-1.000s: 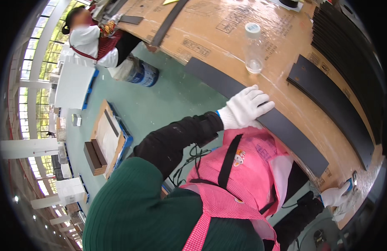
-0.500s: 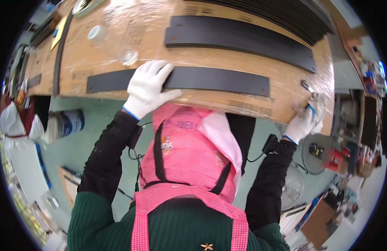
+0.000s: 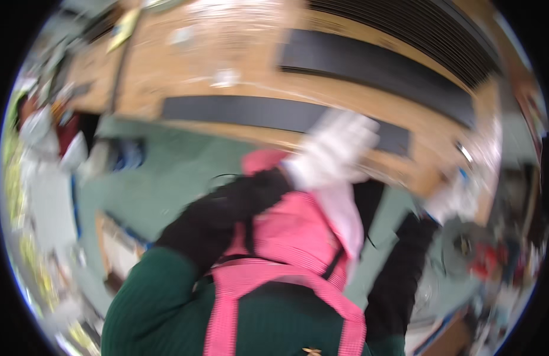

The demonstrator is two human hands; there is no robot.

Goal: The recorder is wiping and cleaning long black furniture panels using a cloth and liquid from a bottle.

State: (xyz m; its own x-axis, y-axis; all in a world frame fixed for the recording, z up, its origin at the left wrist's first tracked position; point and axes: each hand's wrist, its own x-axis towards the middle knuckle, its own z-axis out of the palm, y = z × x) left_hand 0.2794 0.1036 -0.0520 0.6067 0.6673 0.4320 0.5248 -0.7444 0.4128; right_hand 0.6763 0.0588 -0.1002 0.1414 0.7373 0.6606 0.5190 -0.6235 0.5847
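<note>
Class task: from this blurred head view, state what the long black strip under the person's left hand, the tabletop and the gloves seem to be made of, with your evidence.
Black strip: probably foam or rubber, flat, matt, no glare.
Tabletop: looks like brown cardboard or fibreboard, dull tan, partly under shiny clear film.
Gloves: left hand and right hand wear white, soft-looking fabric, likely knit; blur hides the weave.

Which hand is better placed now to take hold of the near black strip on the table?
Probably the left hand: its white glove lies over the near black strip. The right hand is at the table corner, off the strip. The picture is blurred, so grip is unclear.
</note>
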